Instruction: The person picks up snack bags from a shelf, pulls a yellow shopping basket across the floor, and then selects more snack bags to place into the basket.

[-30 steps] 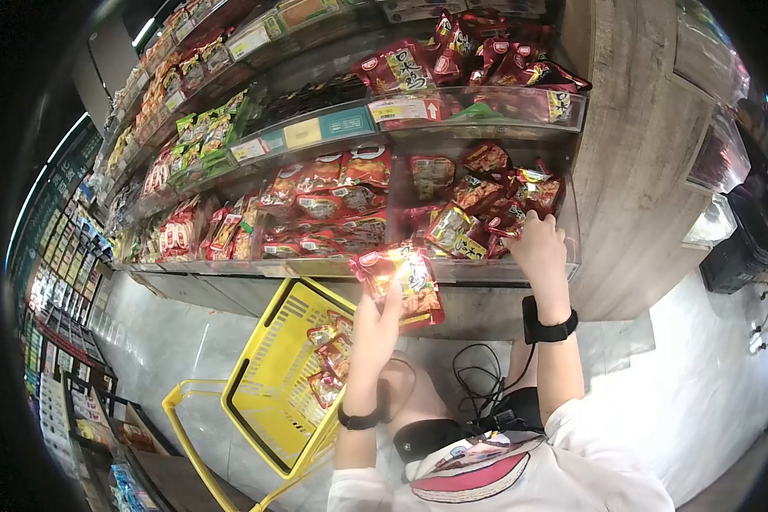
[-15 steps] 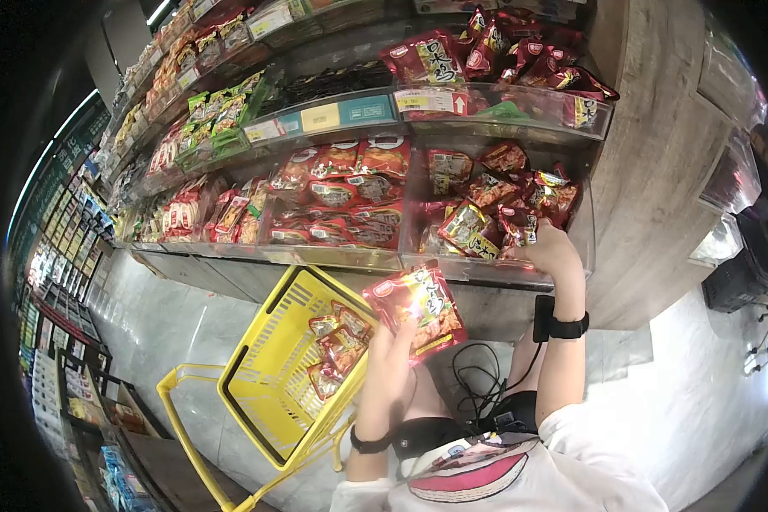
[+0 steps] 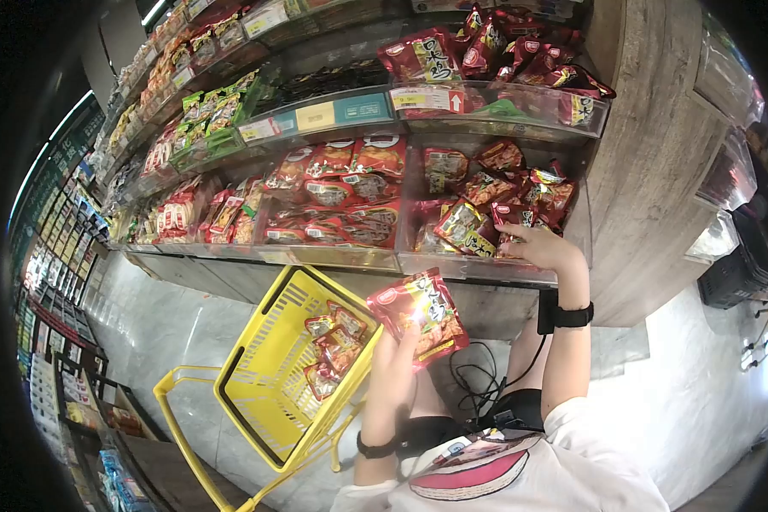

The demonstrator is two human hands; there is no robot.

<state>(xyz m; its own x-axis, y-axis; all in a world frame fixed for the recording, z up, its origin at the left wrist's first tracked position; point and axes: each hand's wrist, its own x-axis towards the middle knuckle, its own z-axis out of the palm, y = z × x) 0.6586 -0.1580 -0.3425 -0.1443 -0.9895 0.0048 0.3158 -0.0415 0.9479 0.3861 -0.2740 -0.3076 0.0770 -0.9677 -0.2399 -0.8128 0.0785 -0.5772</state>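
Note:
My left hand (image 3: 392, 363) grips a red snack packet (image 3: 425, 314) with dark lettering and a picture of food, held up beside the basket. Over the front of the lower right shelf compartment, my right hand (image 3: 539, 246) reaches in with fingers stretched out. Its fingertips rest on or just above a small red packet (image 3: 512, 215); contact is hard to make out. More red and yellow packets (image 3: 468, 226) lie loosely piled around it. To the left of my left hand, a yellow shopping basket (image 3: 246, 418) holds several red packets (image 3: 337, 346).
A clear plastic lip (image 3: 478, 266) runs along the shelf front. Larger red bags (image 3: 422, 55) fill the shelf above, and stacked red packets (image 3: 350, 183) stand to the left. A wooden end panel (image 3: 648, 171) rises at the right. Black cables (image 3: 478, 380) hang near my knees.
My right hand has shifted slightly left and spread its fingers over the packets. My left hand still holds its packet, almost in place. The view has moved slightly.

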